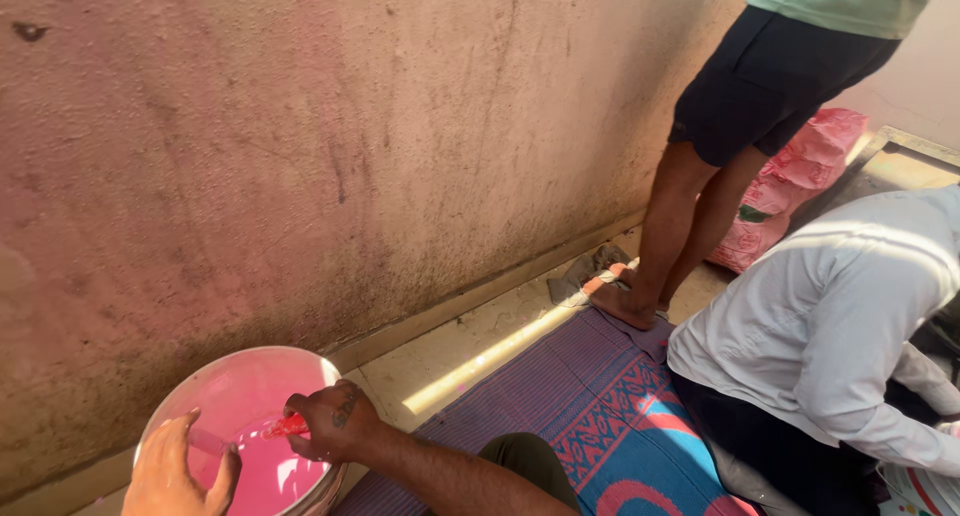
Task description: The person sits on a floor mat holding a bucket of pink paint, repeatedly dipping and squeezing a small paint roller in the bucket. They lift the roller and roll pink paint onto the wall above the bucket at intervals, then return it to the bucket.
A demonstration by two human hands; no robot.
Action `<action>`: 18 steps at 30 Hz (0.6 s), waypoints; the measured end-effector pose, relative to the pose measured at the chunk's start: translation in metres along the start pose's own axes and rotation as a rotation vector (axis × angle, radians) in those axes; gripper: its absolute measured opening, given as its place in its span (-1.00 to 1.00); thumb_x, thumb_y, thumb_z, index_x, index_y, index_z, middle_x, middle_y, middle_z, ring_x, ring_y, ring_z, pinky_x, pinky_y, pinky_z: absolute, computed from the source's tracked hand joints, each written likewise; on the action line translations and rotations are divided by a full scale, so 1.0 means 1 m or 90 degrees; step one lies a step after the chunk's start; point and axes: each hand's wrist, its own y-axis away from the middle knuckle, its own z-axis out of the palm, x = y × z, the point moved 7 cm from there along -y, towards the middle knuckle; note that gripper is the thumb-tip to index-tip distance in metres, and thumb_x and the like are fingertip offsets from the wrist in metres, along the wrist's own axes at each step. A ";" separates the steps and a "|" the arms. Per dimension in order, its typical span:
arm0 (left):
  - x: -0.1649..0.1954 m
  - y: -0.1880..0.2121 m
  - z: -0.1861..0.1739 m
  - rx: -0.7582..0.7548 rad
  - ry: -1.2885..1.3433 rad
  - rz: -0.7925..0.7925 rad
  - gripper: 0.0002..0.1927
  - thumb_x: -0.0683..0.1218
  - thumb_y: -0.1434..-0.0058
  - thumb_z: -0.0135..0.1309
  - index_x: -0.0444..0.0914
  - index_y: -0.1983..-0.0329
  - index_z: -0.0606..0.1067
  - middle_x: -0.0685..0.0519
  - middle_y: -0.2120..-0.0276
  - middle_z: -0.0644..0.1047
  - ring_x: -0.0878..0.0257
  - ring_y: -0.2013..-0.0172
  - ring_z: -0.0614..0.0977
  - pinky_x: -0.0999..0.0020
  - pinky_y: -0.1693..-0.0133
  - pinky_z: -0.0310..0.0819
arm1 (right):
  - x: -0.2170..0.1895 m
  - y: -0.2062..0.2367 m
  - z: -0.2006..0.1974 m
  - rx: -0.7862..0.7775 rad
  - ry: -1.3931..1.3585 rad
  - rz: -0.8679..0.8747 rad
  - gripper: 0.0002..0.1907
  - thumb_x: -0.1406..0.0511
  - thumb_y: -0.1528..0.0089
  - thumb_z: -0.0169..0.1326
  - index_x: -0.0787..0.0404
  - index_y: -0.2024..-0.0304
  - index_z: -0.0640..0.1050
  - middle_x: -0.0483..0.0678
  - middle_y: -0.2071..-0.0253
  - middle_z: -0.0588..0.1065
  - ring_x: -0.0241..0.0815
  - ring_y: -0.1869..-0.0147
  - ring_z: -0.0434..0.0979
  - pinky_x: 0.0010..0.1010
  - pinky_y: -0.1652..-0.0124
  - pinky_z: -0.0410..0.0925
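- At the far left, the left hand (180, 471) is seen with fingers spread apart, laid on the near rim of the bucket (165, 411); nothing is clamped in it.
- The bucket, white and round, is stood on the floor hard against the foot of the wall (300, 146), and pink paint (260, 471) is held in it, pooled low.
- Just right of that, the right hand (325, 421) is closed around the red handle (287, 426) of a tool; its long axis is pointed leftward and down into the paint, and its working end cannot be made out.
- Of the two hands, the right is placed further over the bucket's right rim, the left on the nearer edge.
- Beneath the forearm, a striped purple mat (590, 396) with red and blue patterns is spread over the pale floor (470, 341).
- Further right, a standing person's bare legs (680, 236) are seen by the wall, pink sacks (800, 181) behind them.
- At the far right, a crouching person in a white shirt (830, 316) is seen on the mat.
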 end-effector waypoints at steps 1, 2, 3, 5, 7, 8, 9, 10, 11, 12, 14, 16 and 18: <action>0.006 0.002 -0.005 -0.003 -0.003 -0.006 -0.31 0.04 0.00 0.27 -0.30 -0.21 0.46 -0.15 -0.11 0.54 -0.06 -0.17 0.55 0.09 -0.20 0.44 | 0.002 0.001 0.002 -0.005 0.006 0.007 -0.58 0.09 -0.20 0.19 0.12 -0.04 0.54 -0.03 0.36 0.61 -0.01 0.23 0.66 -0.09 -0.05 0.43; 0.011 0.007 -0.013 -0.009 -0.007 -0.013 -0.33 0.04 -0.05 0.25 -0.29 -0.23 0.45 -0.15 -0.14 0.54 -0.08 -0.22 0.53 0.07 -0.19 0.43 | 0.003 0.000 0.004 -0.012 0.009 0.014 -0.59 0.09 -0.20 0.20 0.12 -0.03 0.54 -0.02 0.36 0.61 0.00 0.23 0.66 -0.08 -0.01 0.44; 0.015 0.014 -0.021 -0.027 -0.015 -0.036 -0.34 0.05 -0.05 0.24 -0.27 -0.23 0.45 -0.13 -0.15 0.53 -0.06 -0.22 0.53 0.08 -0.17 0.44 | 0.004 0.002 0.006 -0.015 0.015 0.026 -0.59 0.08 -0.20 0.21 0.12 -0.01 0.55 -0.01 0.35 0.61 0.01 0.22 0.66 -0.08 0.03 0.44; 0.025 0.004 -0.023 -0.035 -0.014 -0.052 -0.35 0.06 -0.06 0.22 -0.22 -0.24 0.44 -0.09 -0.15 0.52 -0.03 -0.22 0.52 0.10 -0.15 0.44 | 0.004 0.001 0.008 -0.023 0.016 0.012 -0.60 0.12 -0.16 0.22 0.14 0.01 0.55 -0.01 0.39 0.61 0.02 0.26 0.66 -0.06 0.02 0.42; 0.030 -0.002 -0.026 -0.027 -0.020 -0.062 -0.34 0.06 -0.05 0.22 -0.22 -0.24 0.45 -0.11 -0.15 0.52 -0.04 -0.22 0.52 0.08 -0.12 0.44 | 0.006 -0.001 0.007 -0.024 0.022 0.001 -0.59 0.13 -0.15 0.22 0.16 0.02 0.55 0.00 0.39 0.61 0.02 0.26 0.66 -0.07 0.01 0.42; 0.031 -0.001 -0.027 -0.039 -0.026 -0.073 -0.34 0.07 -0.04 0.22 -0.21 -0.23 0.45 -0.12 -0.15 0.52 -0.05 -0.21 0.51 0.07 -0.11 0.44 | 0.007 -0.001 0.009 -0.031 0.016 0.004 -0.59 0.12 -0.17 0.22 0.16 0.00 0.54 0.00 0.38 0.61 0.01 0.24 0.66 -0.09 0.01 0.43; 0.031 0.000 -0.028 -0.041 -0.026 -0.068 -0.35 0.07 -0.06 0.21 -0.22 -0.24 0.45 -0.12 -0.15 0.52 -0.05 -0.22 0.51 0.07 -0.12 0.43 | 0.008 0.000 0.011 -0.039 0.008 0.007 -0.58 0.12 -0.18 0.21 0.17 -0.01 0.54 0.01 0.37 0.60 0.01 0.23 0.66 -0.11 0.01 0.45; 0.032 0.000 -0.028 -0.043 -0.023 -0.062 -0.35 0.07 -0.08 0.20 -0.22 -0.25 0.44 -0.11 -0.16 0.53 -0.05 -0.22 0.51 0.07 -0.13 0.43 | 0.008 0.000 0.011 -0.028 0.009 0.000 -0.60 0.13 -0.18 0.20 0.17 0.00 0.54 0.00 0.36 0.61 0.00 0.22 0.66 -0.09 0.01 0.43; 0.032 0.001 -0.028 -0.045 -0.020 -0.055 -0.36 0.07 -0.10 0.19 -0.22 -0.25 0.44 -0.11 -0.16 0.53 -0.05 -0.23 0.51 0.07 -0.14 0.43 | 0.008 0.000 0.012 -0.017 0.011 -0.007 -0.61 0.13 -0.19 0.20 0.16 0.00 0.55 -0.02 0.36 0.62 -0.01 0.21 0.67 -0.08 0.01 0.42; 0.030 0.003 -0.028 -0.050 -0.021 -0.060 -0.36 0.07 -0.11 0.19 -0.23 -0.26 0.44 -0.12 -0.16 0.53 -0.06 -0.23 0.52 0.07 -0.14 0.43 | 0.009 0.001 0.013 -0.006 0.012 -0.010 -0.63 0.14 -0.19 0.19 0.16 0.01 0.55 -0.03 0.36 0.63 -0.02 0.21 0.67 -0.07 0.01 0.41; 0.029 0.005 -0.027 -0.056 -0.022 -0.060 -0.36 0.07 -0.12 0.19 -0.24 -0.26 0.44 -0.14 -0.17 0.52 -0.07 -0.22 0.52 0.07 -0.15 0.43 | 0.011 0.002 0.019 -0.021 0.014 -0.002 -0.62 0.14 -0.20 0.19 0.16 0.00 0.54 -0.02 0.35 0.62 -0.01 0.21 0.67 -0.07 0.00 0.42; 0.028 0.004 -0.026 -0.058 -0.027 -0.065 -0.35 0.08 -0.12 0.20 -0.24 -0.26 0.44 -0.14 -0.15 0.53 -0.07 -0.21 0.53 0.07 -0.15 0.43 | 0.014 0.001 0.022 -0.033 0.022 0.004 -0.62 0.13 -0.20 0.19 0.16 -0.01 0.54 -0.02 0.36 0.62 -0.01 0.22 0.67 -0.08 -0.01 0.43; 0.027 0.002 -0.024 -0.071 -0.028 -0.084 -0.35 0.08 -0.12 0.20 -0.23 -0.27 0.44 -0.13 -0.14 0.54 -0.06 -0.19 0.54 0.08 -0.13 0.43 | 0.016 0.000 0.025 -0.055 0.024 0.015 -0.60 0.13 -0.19 0.19 0.17 -0.01 0.53 -0.01 0.37 0.62 -0.01 0.24 0.67 -0.10 -0.02 0.43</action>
